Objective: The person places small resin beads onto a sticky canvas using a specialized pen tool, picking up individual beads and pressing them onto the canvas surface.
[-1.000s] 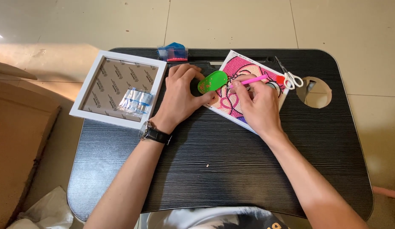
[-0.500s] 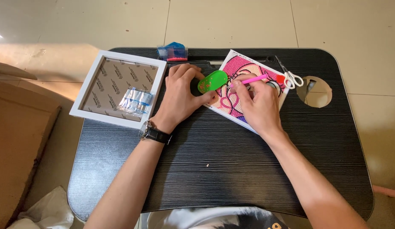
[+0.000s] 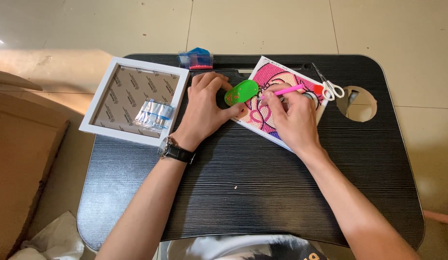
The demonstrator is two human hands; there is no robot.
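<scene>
R hand [image 3: 292,118] fingers closed on pink pen [image 3: 281,91], tip over bead canvas [image 3: 274,108]. L hand [image 3: 204,108] curled, pinching green tray [image 3: 241,92] w/ thumb. White frame [image 3: 133,100] just left, on black table [image 3: 262,183].

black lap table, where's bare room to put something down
Free: the wide near stretch of the table between the forearms. Crowded: the far edge, with white frame, left hand, green tray, bead canvas, right hand, scissors.
</scene>
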